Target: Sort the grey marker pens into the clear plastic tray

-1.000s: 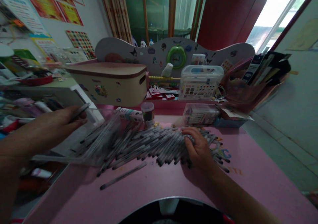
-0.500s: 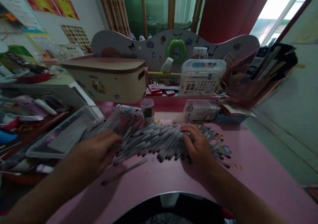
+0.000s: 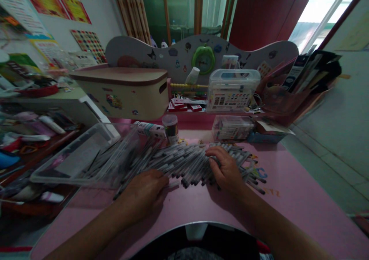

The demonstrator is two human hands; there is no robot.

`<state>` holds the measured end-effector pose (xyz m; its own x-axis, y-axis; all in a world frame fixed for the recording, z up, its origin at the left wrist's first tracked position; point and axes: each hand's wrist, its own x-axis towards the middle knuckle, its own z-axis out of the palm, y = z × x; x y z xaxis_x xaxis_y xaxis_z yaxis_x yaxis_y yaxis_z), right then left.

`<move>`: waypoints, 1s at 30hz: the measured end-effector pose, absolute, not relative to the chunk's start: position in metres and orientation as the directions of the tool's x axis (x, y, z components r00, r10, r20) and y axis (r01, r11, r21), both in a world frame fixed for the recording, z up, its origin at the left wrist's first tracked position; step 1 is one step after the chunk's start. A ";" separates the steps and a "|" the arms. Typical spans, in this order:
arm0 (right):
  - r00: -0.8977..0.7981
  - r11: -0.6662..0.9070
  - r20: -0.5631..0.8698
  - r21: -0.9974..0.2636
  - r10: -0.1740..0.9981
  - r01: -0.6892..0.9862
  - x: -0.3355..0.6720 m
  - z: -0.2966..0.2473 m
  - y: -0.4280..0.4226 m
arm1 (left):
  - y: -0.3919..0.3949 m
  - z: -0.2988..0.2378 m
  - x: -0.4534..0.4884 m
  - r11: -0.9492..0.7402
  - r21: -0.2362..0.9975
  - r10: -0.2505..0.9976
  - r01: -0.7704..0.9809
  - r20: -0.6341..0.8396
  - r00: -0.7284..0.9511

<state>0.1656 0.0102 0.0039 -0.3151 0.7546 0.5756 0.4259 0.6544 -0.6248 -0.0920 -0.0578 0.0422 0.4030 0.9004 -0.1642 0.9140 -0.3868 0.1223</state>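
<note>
Many clear-barrelled pens (image 3: 184,162) with dark ends lie in a loose, wide pile across the pink desk. My left hand (image 3: 147,189) is low at the pile's near left side, fingers closed on a single pen (image 3: 173,184) whose clear end sticks out past the fingertips. Over the right part of the pile is my right hand (image 3: 226,168), its fingers curled round some of the pens; the undersides of the fingers are hidden. A clear plastic bin (image 3: 72,181), tipped toward the pile, has more pens inside it at the left.
Behind the pens stand a clear cup (image 3: 170,126), a long printed carton (image 3: 150,129) and a clear case (image 3: 233,128). A lidded cream box (image 3: 123,96) and a handled case (image 3: 233,91) occupy the shelf. The pink desk (image 3: 302,214) extends right.
My left hand has moved right and down from beside the bin to the lone pen at the pile's near edge, and closed on it. My right hand stays nearly in place.
</note>
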 end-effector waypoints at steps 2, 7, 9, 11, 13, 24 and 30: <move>-0.392 0.664 0.538 -0.645 0.747 0.380 0.164 0.005 0.008 | -0.050 0.044 -0.083 -0.483 0.127 0.869 0.867 -0.055 0.492; -0.560 0.613 0.374 -0.718 0.739 0.330 0.155 0.008 -0.003 | -0.026 0.047 -0.051 -0.635 0.054 0.773 0.771 0.076 0.630; -0.578 0.579 0.320 -0.739 0.751 0.343 0.151 0.008 -0.006 | -0.019 0.047 -0.041 -0.676 0.033 0.731 0.736 0.156 0.664; -0.556 0.548 0.299 -0.756 0.776 0.359 0.150 0.009 -0.005 | -0.015 0.047 -0.035 -0.693 0.022 0.694 0.721 0.293 0.658; -0.505 0.503 0.292 -0.789 0.812 0.352 0.153 0.008 -0.001 | -0.016 0.046 -0.030 -0.674 0.083 0.674 0.734 0.477 0.565; -0.536 0.025 0.071 -0.995 0.841 -0.093 0.151 0.004 -0.002 | -0.022 0.013 0.003 0.021 0.982 0.997 -0.189 -0.006 0.078; -0.546 0.231 0.197 -0.973 0.814 -0.007 0.149 0.006 -0.002 | -0.021 0.004 0.011 0.168 0.894 0.986 -0.415 -0.155 0.065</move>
